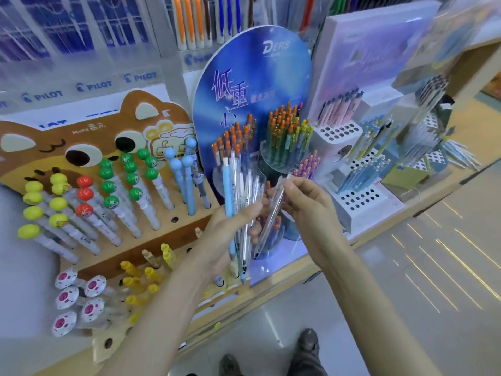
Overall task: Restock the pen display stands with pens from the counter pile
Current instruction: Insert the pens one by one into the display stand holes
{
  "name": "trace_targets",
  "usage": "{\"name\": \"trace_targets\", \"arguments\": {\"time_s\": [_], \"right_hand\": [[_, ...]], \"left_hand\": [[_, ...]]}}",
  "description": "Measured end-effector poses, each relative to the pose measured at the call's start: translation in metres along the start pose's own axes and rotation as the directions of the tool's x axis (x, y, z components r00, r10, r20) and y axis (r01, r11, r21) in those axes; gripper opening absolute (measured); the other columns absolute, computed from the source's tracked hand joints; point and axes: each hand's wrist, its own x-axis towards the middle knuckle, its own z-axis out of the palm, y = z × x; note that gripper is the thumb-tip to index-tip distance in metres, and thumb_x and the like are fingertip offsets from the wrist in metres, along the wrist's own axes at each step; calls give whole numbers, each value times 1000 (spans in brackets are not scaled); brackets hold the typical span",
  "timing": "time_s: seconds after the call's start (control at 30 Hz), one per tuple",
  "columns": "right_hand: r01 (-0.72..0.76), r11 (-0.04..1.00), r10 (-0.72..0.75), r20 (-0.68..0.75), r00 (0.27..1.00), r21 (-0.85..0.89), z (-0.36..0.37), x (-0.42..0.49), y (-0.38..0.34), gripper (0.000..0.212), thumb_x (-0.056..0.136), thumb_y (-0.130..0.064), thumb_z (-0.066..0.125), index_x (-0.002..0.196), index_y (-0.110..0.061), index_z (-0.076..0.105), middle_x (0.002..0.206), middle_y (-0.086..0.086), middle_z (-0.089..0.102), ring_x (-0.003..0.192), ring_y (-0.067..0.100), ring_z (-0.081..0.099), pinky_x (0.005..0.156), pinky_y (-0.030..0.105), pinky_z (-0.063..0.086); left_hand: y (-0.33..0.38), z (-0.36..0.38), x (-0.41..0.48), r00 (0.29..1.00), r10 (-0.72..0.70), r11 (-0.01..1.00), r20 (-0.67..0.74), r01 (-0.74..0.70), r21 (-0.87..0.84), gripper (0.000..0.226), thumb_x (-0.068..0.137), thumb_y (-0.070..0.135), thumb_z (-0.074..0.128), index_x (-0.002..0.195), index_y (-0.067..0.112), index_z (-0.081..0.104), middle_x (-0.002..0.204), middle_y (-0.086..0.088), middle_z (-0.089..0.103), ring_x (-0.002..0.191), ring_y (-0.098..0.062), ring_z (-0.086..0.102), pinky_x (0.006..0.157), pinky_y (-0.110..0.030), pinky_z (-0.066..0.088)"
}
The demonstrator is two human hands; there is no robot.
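Here, left hand [230,232] grips a bunch of pale-blue and clear plastic pens [238,185]; right hand [306,204] pinches one slim clear pen [271,221] near its top.

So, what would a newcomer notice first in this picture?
Probably the two hands in the centre: the left hand grips a bundle of pens, and the right hand pinches one clear pen beside it. Next, the brown cat-shaped stand on the left and the blue oval board behind the hands.

cat stand [54,139] left, oval stand [254,77] right
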Motion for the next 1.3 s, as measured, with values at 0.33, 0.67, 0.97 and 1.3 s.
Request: {"name": "trace_targets", "arguments": {"time_s": [0.33, 0.67, 0.97, 1.3], "right_hand": [[58, 988, -84, -176, 981, -146, -142, 16, -31, 9, 91, -16, 62, 83, -18, 64, 84, 5, 74, 78, 16, 67, 66, 21, 51], [41, 970, -123, -339, 933, -239, -318, 58, -46, 11, 89, -10, 64, 80, -11, 58, 76, 8, 68, 75, 18, 66, 60, 20, 50], [94, 889, -325, -472, 819, -449, -425, 115, -74, 11, 92, -11, 60, 82, -15, 59, 78, 1, 62, 69, 0, 60, 64, 12, 44], [14, 660, -383, -320, 867, -751, -449, 189, -76, 14, 95, -15, 55, 104, -6, 62, 86, -2, 63, 86, 18, 63, 91, 46, 46]], "left_hand": [[-41, 97, 54, 999, -6, 1000, -50, 7, 29, 25, 76, 25, 66, 97, 15, 72, 92, -1, 73, 54, -10, 51, 53, -22, 47], [-99, 234, 119, 966, 5, 998, -257, -21, -60, 8, 90, 9, 56, 96, 5, 61, 71, -3, 71, 46, -8, 48, 46, -21, 46], [-116, 291, 181, 975, -40, 999, -219, 38, -12, 35, 74, 28, 68, 102, 7, 60, 82, -7, 74, 52, -9, 52, 52, -22, 49], [-112, 309, 266, 975, -56, 998, -214, 63, 27, 29, 74, 32, 67, 95, 12, 66, 84, -4, 75, 56, -9, 57, 54, -21, 50]]}}
